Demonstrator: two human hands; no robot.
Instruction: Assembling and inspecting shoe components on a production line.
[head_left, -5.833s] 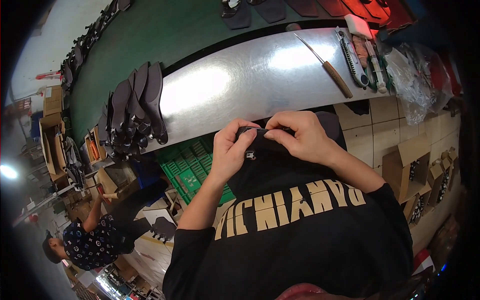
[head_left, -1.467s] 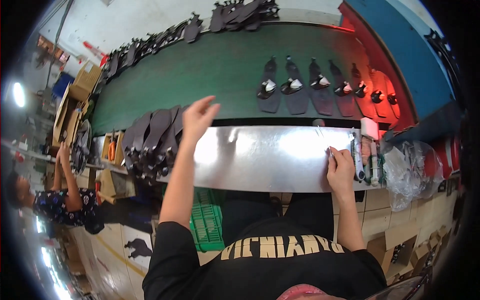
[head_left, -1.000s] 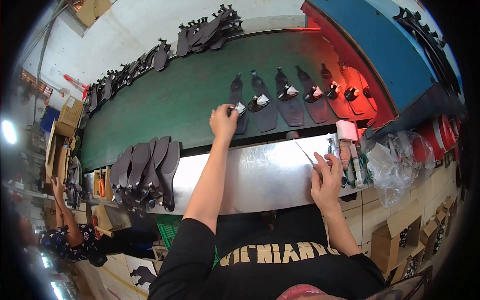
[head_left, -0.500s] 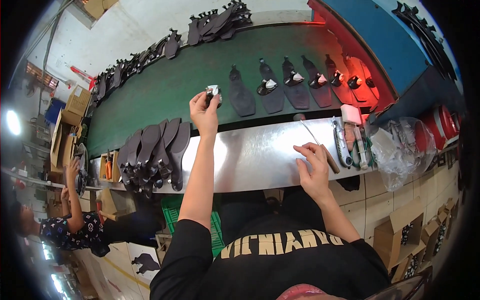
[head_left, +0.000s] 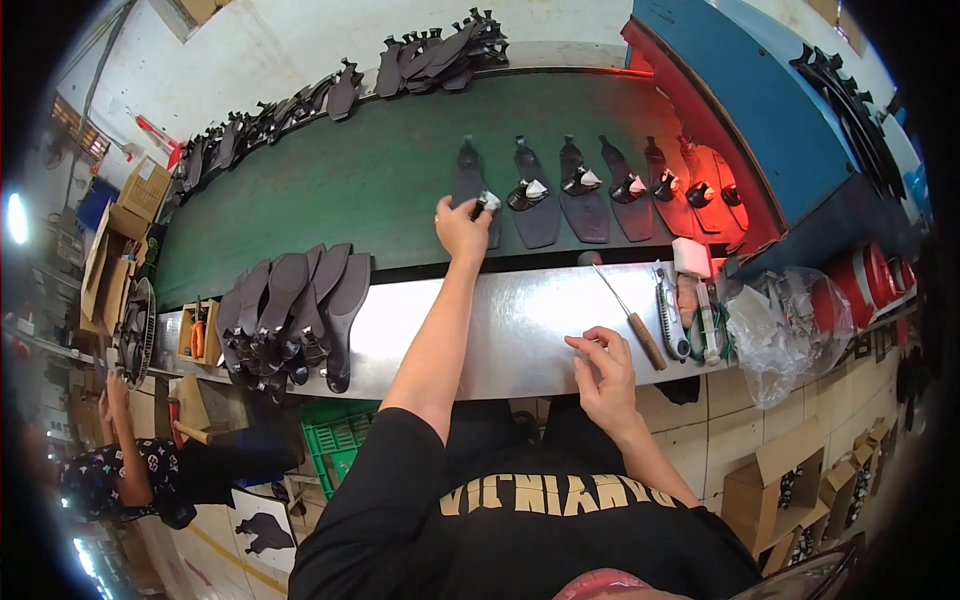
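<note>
My left hand [head_left: 463, 232] reaches over the green conveyor belt [head_left: 330, 200], its fingers pinched on a small glossy black sandal strap [head_left: 486, 204] with a white part. The strap is just above or on the lone bare black sole [head_left: 470, 178] at the left of the row; I cannot tell if they touch. Several more soles [head_left: 540, 222] lie to its right, each with a black-and-white strap on it, the farthest ones under red light. My right hand [head_left: 607, 380] is open and holds nothing, above the shiny metal ledge [head_left: 510, 340], left of a wooden-handled tool [head_left: 645, 340] with a thin shaft.
Stacked dark soles [head_left: 290, 310] lie on the ledge at left, beside a wooden box [head_left: 200, 332] with orange-handled pliers. At right are a utility knife [head_left: 668, 310], a syringe [head_left: 709, 325] and a plastic bag [head_left: 790, 335]. A blue machine [head_left: 740, 80] stands behind. Another person [head_left: 130, 465] works at far left.
My left hand has moved right with the strap, from the belt left of the bare sole to over that sole. My right hand stays open over the ledge. The view has shifted slightly.
</note>
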